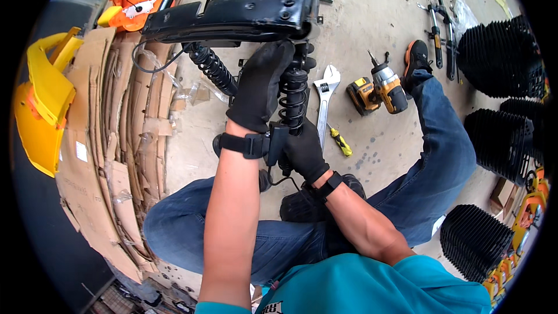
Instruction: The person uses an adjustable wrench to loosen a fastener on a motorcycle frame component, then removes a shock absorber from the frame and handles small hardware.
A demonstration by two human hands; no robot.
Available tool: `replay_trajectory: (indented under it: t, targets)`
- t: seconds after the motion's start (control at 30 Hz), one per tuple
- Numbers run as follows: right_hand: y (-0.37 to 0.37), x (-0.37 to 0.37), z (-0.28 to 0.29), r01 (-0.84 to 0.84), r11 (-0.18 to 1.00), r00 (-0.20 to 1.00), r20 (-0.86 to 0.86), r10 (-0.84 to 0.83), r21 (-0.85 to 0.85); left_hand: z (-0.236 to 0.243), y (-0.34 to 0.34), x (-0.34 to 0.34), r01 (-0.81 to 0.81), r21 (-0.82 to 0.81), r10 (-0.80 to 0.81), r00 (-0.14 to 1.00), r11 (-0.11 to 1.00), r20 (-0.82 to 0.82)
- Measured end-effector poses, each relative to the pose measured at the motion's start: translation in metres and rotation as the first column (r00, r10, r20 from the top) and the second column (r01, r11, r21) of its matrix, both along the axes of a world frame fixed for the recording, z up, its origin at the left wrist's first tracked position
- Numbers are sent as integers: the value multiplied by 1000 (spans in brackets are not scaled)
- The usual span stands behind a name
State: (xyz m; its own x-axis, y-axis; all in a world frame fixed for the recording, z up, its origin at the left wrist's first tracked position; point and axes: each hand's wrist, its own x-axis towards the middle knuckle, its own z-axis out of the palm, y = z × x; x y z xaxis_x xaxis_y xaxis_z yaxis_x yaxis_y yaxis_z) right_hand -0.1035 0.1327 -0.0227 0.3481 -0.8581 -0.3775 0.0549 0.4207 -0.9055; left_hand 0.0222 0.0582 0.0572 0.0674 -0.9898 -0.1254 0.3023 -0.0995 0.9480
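Note:
A black coil-spring shock absorber (293, 96) stands nearly upright in front of me, its upper end under a black metal frame (226, 18). My left hand (261, 84), in a black glove, is closed around the shock's top, just beneath the frame. Its fingertips are mostly hidden behind the part. Lower down, my gloved right hand (305, 152) is wrapped around the shock's lower section, and the spring hides some of its fingers. A second shock absorber (214, 71) hangs tilted from the frame to the left. On each wrist is a black strap.
An adjustable wrench (326, 96), a yellow screwdriver (340, 141) and a cordless driver (381, 89) lie on the floor to the right. Flattened cardboard (93, 157) is stacked at left beside yellow plastic panels (49, 96). Black ribbed stacks (500, 58) line the right side.

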Motion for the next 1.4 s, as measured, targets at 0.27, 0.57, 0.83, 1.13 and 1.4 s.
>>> replay_trajectory:
  t: [0.27, 0.57, 0.83, 1.13, 1.4]
  targets:
    - [2, 9, 3, 68, 997, 998, -11, -69, -46, 2, -12, -7, -60, 83, 65, 996, 995, -56]
    - [-6, 5, 19, 32, 999, 999, -14, -33, -13, 8, -18, -4, -68, 139, 51, 991, 988, 120]
    - [-5, 5, 20, 67, 997, 996, -58, -70, -43, 5, -14, -9, -78, 92, 60, 980, 993, 188]
    - [-6, 3, 43, -18, 999, 998, -61, 21, 48, 8, -16, -6, -56, 25, 53, 994, 998, 94]
    - [-6, 5, 24, -6, 1000, 999, -43, 6, 8, 6, -17, -11, -38, 79, 33, 998, 996, 60]
